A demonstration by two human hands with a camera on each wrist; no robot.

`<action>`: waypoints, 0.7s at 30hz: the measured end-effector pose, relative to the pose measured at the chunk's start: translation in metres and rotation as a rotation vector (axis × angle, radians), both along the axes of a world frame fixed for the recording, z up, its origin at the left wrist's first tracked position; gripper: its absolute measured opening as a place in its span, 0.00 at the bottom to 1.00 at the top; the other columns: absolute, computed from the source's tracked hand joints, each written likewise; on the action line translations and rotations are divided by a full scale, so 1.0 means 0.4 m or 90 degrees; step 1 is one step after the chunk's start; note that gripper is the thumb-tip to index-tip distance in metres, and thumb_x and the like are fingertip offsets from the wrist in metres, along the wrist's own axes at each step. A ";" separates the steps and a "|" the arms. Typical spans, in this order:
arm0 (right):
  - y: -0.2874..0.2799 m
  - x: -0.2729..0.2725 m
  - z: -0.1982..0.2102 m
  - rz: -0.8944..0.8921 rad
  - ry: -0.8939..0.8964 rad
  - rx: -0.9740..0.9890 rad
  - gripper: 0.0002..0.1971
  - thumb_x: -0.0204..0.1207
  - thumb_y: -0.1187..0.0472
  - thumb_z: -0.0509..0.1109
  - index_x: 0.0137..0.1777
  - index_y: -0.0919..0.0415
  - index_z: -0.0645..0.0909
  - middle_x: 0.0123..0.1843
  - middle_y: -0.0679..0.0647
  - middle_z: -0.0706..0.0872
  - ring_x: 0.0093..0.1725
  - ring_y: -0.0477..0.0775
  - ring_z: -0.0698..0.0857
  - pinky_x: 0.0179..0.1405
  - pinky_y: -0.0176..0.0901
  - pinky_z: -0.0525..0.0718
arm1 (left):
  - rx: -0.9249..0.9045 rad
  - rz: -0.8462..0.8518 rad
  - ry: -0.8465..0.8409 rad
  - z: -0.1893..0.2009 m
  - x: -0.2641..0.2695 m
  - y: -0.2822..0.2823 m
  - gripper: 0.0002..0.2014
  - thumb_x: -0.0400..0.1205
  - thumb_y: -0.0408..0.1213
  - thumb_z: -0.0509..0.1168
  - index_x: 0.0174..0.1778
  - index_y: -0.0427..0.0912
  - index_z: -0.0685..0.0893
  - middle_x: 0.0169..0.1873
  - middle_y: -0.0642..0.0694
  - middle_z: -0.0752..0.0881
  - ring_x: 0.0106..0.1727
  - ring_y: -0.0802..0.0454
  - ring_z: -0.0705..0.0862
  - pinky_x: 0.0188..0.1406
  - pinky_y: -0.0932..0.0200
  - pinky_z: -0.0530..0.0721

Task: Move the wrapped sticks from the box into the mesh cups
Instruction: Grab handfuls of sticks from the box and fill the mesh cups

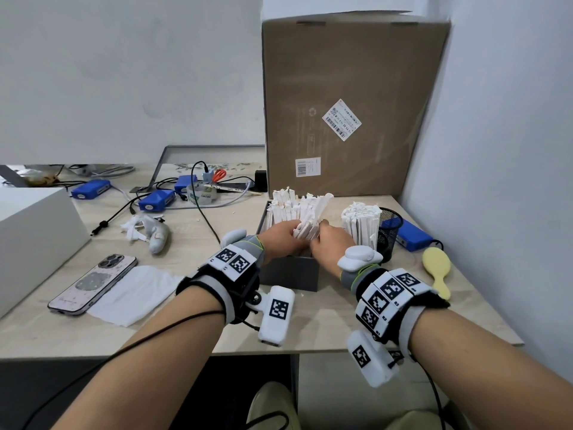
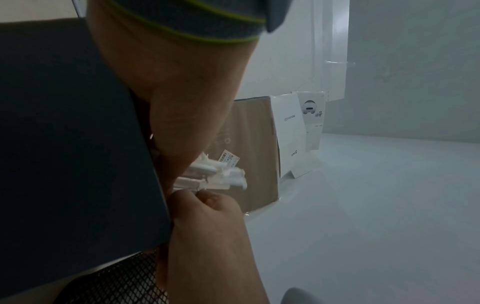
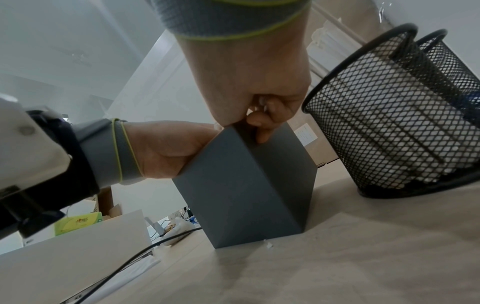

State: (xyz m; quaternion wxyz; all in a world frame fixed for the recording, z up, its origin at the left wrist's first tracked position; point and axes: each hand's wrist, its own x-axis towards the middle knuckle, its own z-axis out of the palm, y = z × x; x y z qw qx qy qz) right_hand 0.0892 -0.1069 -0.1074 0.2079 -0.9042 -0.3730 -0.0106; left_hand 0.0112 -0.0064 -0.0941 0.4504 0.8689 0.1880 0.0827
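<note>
One mesh cup [image 1: 376,231] at the right is already packed, while both hands, left hand [image 1: 280,235] and right hand [image 1: 331,240], clutch a bundle of wrapped sticks [image 1: 307,223] over the still well-stocked box [image 1: 291,273].

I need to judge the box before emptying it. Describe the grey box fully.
The grey box is a matte, dark grey, open-topped rectangular container, likely card or plastic, upright on the wooden desk beside the mesh cup. Wrapped sticks stand packed in it, ends above the rim. The left hand and right hand reach in together, gripping a bundle.
</note>
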 end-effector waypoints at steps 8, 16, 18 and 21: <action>-0.002 0.000 0.001 0.008 0.006 -0.003 0.17 0.81 0.58 0.57 0.65 0.69 0.70 0.54 0.67 0.86 0.54 0.69 0.84 0.39 0.47 0.71 | 0.152 0.004 0.057 0.006 0.003 -0.005 0.12 0.80 0.38 0.66 0.57 0.37 0.85 0.48 0.45 0.84 0.49 0.53 0.78 0.49 0.65 0.71; 0.000 -0.002 0.000 -0.008 0.025 -0.015 0.17 0.81 0.59 0.57 0.65 0.69 0.70 0.56 0.68 0.86 0.56 0.69 0.84 0.40 0.47 0.71 | 0.005 0.039 0.011 0.002 0.005 0.007 0.10 0.82 0.33 0.61 0.55 0.39 0.85 0.54 0.41 0.87 0.52 0.48 0.83 0.58 0.56 0.80; 0.011 0.004 0.003 -0.017 0.042 -0.019 0.17 0.82 0.57 0.58 0.64 0.68 0.70 0.57 0.67 0.86 0.56 0.68 0.84 0.41 0.47 0.72 | -0.042 0.048 -0.044 0.007 0.006 0.013 0.09 0.83 0.30 0.59 0.43 0.42 0.85 0.45 0.43 0.87 0.48 0.49 0.83 0.58 0.54 0.81; 0.017 0.010 0.009 -0.030 0.069 -0.043 0.17 0.82 0.57 0.57 0.65 0.67 0.71 0.59 0.66 0.85 0.58 0.67 0.84 0.42 0.45 0.71 | -0.108 0.080 -0.120 0.012 0.008 0.026 0.11 0.84 0.32 0.59 0.39 0.42 0.85 0.37 0.51 0.87 0.40 0.56 0.83 0.44 0.64 0.80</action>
